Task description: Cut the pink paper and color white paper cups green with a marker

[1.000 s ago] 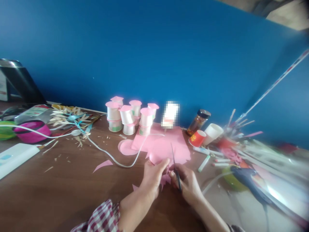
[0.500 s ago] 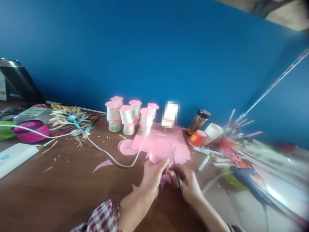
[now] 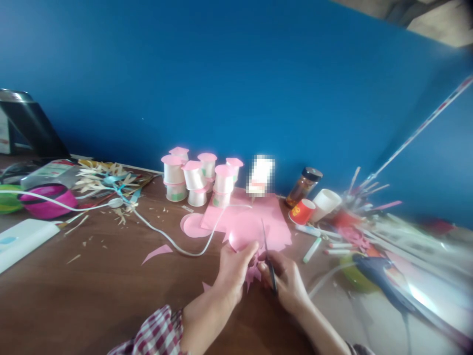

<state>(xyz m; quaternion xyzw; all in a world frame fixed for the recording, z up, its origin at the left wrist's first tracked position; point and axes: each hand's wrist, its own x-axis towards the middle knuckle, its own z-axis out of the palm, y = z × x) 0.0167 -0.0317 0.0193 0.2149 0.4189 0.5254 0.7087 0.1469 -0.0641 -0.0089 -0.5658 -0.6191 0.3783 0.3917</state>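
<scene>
My left hand (image 3: pixel 233 271) is closed on a piece of pink paper (image 3: pixel 238 239), pinching its near edge between thumb and fingers. Close on its right, my right hand (image 3: pixel 287 278) grips scissors (image 3: pixel 265 237). Their thin blade points away from me beside the paper, and the dark handle is partly covered by my fingers. Jagged pink scraps (image 3: pixel 253 274) show below and between the hands. Behind the held piece, larger pink sheets (image 3: pixel 279 222) lie on the brown table (image 3: pixel 121 301). A pink disc (image 3: pixel 194 226) lies at their left.
White paper-cup stacks (image 3: pixel 223 181) with pink tops stand near the blue wall. A white cable (image 3: pixel 166 241) crosses the table on the left. At right are a dark-lidded jar (image 3: pixel 305 185), a red cup (image 3: pixel 302 212), markers (image 3: pixel 312 250) and a glue gun (image 3: pixel 384 281).
The pink paper in my left hand has turned slightly, so more of its surface shows. Both hands stay nearly in place.
</scene>
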